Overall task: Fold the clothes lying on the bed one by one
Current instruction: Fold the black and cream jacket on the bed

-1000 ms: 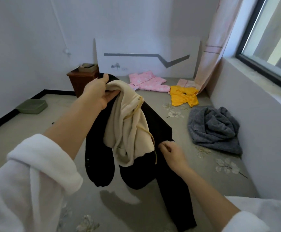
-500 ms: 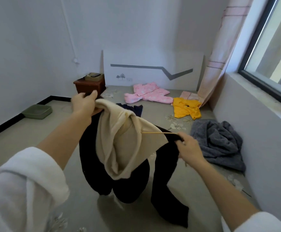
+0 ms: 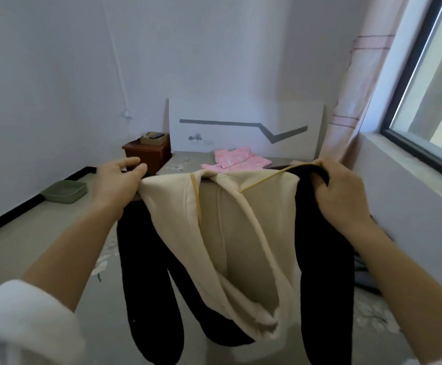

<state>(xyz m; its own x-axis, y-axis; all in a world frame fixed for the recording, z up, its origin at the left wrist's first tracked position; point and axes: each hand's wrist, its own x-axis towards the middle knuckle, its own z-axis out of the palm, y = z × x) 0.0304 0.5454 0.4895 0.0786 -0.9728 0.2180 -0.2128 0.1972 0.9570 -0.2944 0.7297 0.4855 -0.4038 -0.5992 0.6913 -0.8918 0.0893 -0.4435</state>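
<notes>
Currently both hands hold one black garment up in the air above the bed, stretched wide between them. Its cream lining is turned outward and sags in a loose pouch in the middle, edged with a thin yellow seam, while long black parts hang down on either side toward the bed. The left hand has its grip closed on the left end of the cream edge, pinched between thumb and fingers. The right hand has its grip clamped on the black edge at the other end, fingers curled over the top of the cloth. Both forearms are bare, with white sleeves pushed back. Farther up the bed a pink garment lies spread near the white headboard. A brown nightstand stands beside the bed's far left corner, and a green tray lies on the floor near it. A pale pink curtain hangs beside the window on the right.
</notes>
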